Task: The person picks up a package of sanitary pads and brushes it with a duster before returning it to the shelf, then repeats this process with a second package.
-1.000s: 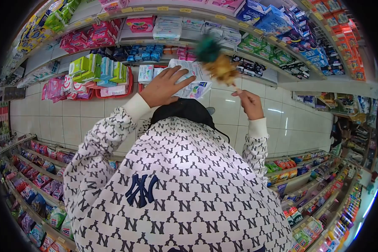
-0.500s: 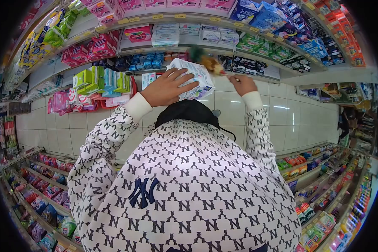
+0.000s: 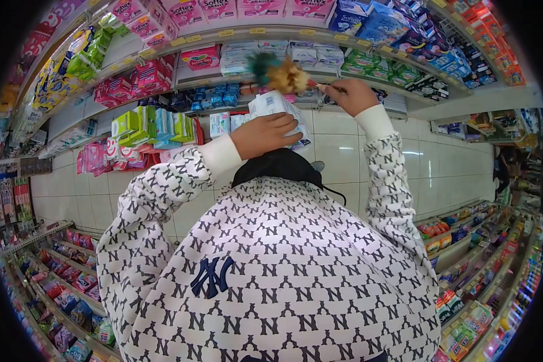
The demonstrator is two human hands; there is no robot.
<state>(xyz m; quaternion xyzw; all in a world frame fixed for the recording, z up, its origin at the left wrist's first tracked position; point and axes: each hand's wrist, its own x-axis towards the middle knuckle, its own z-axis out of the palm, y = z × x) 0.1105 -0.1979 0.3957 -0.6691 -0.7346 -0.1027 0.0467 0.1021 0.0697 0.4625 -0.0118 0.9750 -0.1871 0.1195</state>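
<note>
My left hand (image 3: 265, 135) lies over white packs of sanitary pads (image 3: 268, 105), fingers bent around their near side. The palm side of that hand is hidden. My right hand (image 3: 351, 96) pinches the thin handle of a feather duster (image 3: 288, 77). Its brown and dark green feathers are blurred and point left, in front of the shelf just beyond the white packs. Beside my left hand stands a small white and blue pack (image 3: 219, 125).
Shelves hold pink packs (image 3: 260, 7), blue packs (image 3: 383, 23) and a price-tag rail (image 3: 253, 31). Green and blue packs (image 3: 148, 125) stand to the left in a red container. Glossy floor tiles (image 3: 392, 175) lie below. More stocked racks (image 3: 66, 271) are behind me.
The feather duster has swung left and up over the white packs, and my right hand has risen a little. My left hand has shifted slightly down and right with the packs.
</note>
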